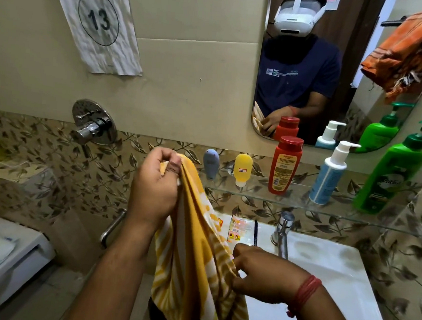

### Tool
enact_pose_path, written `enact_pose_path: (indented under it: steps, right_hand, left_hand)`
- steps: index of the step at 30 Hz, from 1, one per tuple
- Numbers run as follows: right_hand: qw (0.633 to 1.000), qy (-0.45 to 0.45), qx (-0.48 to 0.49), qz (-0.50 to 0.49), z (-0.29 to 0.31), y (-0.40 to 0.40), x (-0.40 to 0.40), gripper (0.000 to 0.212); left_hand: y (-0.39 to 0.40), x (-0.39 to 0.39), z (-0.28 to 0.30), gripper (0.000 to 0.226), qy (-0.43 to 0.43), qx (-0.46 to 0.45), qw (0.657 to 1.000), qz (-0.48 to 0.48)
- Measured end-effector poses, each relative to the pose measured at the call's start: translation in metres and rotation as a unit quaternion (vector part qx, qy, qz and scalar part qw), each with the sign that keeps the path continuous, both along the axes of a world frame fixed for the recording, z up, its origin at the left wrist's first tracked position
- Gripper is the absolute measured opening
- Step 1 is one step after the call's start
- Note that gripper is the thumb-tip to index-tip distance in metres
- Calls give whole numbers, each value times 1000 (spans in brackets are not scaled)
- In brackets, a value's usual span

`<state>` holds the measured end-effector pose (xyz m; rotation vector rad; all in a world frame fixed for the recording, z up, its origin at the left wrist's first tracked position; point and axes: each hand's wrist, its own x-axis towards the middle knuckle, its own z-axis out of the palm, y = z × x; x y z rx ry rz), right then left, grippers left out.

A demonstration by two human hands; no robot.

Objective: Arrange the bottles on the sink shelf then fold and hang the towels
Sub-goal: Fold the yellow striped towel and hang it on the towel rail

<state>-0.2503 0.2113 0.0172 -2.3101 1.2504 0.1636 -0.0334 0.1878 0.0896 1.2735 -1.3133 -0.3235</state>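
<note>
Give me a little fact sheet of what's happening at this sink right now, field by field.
place: white sink below a glass shelf
left hand: grips the top of a yellow and white striped towel
right hand: pinches the towel's edge lower down
on shelf, left to right: grey tube, yellow tube, red bottle, white and blue pump bottle, green pump bottle
already hung: orange towel, upper right

So the yellow and white striped towel (196, 253) hangs bunched up in front of the sink. On the glass shelf (289, 200) five bottles stand in a row, all upright: small grey tube (211, 163), yellow tube (242, 169), red bottle (285, 166), white and blue pump bottle (329, 178), big green pump bottle (394, 172). An orange towel (409, 51) hangs up top right.
</note>
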Motion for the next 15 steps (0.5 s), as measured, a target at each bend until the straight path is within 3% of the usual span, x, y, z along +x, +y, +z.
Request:
enact_pose_path:
  steps: [4,8,11,15]
  right_hand:
    - [998,-11,48,-46,-11,-9,9,26]
    - [995,26,18,-91,-18,-14,9,29]
    - [984,51,6,-168,-30,-22,3,16]
    - [971,77,72,-214,-51,-27,-10,25]
  left_hand:
    - [-6,14,7,11,37,-51,996,69]
    - [-4,20,7,10,64,-67,990,104]
    - [-2,26,12,10,105,-75,980,153]
    - [-4,39,19,10,162,-86,960,212]
